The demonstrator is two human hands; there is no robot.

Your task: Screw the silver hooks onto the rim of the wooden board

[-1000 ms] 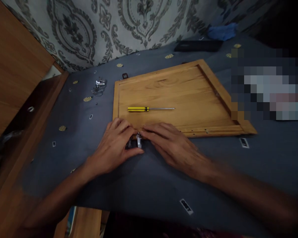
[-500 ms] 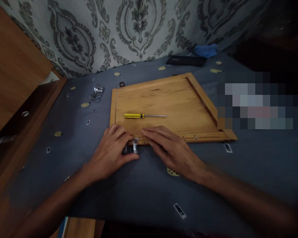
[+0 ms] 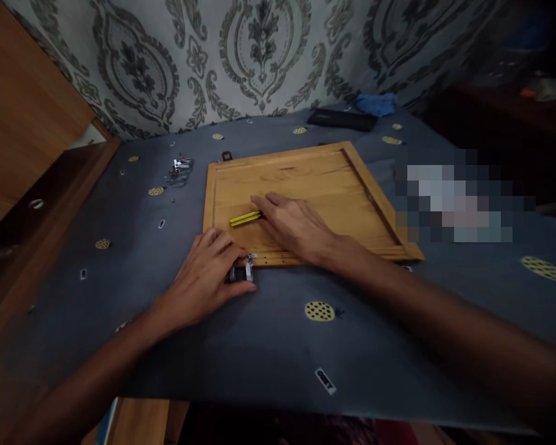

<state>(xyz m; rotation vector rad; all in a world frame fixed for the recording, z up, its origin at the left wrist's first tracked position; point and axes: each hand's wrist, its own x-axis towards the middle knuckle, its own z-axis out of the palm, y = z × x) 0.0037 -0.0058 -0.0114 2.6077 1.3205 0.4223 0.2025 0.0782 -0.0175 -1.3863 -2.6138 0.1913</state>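
left hand clamps hinge at wooden panel edge. right hand over screwdriver, grip cannot be told. judged hinge-fitting step; next needs firm handle grasp.

Dim room, damask-patterned wallpaper, wooden furniture at left.

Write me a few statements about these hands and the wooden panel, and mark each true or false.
1. The left hand holds a metal hinge at the wooden panel's near edge. True.
2. The right hand is on the hinge too. False: it lies over the yellow screwdriver on the panel.
3. The pile of metal hardware sits on the panel. False: it lies on the grey sheet, left of the panel.
4. A blue cloth lies near the patterned wall. True.
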